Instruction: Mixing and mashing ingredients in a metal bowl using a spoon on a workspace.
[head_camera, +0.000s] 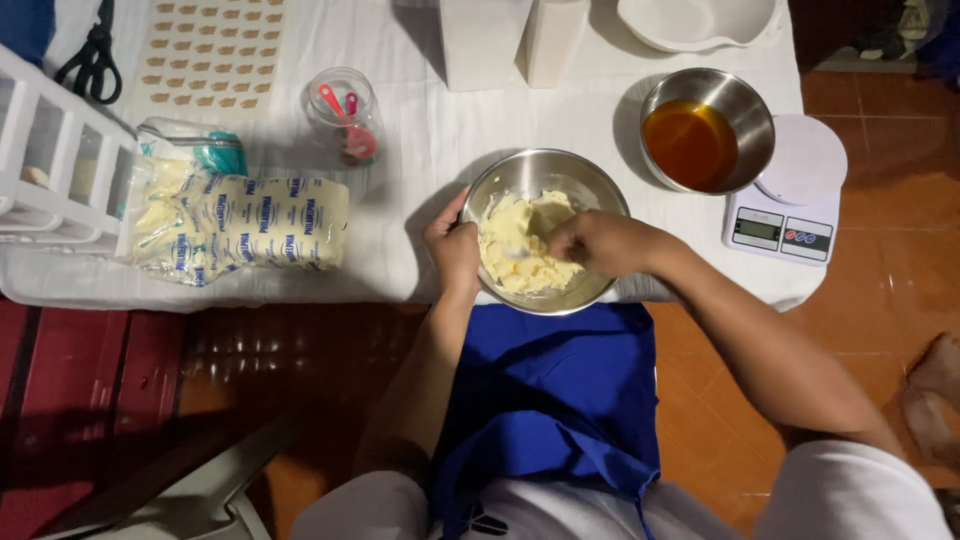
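At table edge: left hand (452, 245) grips round steel bowl (590, 190) rim; right hand (590, 242) fist closed on blurred utensil (520, 254), axis unclear.

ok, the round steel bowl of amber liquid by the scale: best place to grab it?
Probably by the rim of the round steel bowl of amber liquid, two hands at opposite sides, coming from above. It sits upright and open, holding liquid, so it must stay level. The white digital scale touches its right side, so the near and far edges look freer.

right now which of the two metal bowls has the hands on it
The near metal bowl of pale creamy mixture: the left hand grips its rim, the right hand works inside. The other bowl holds amber liquid, untouched.
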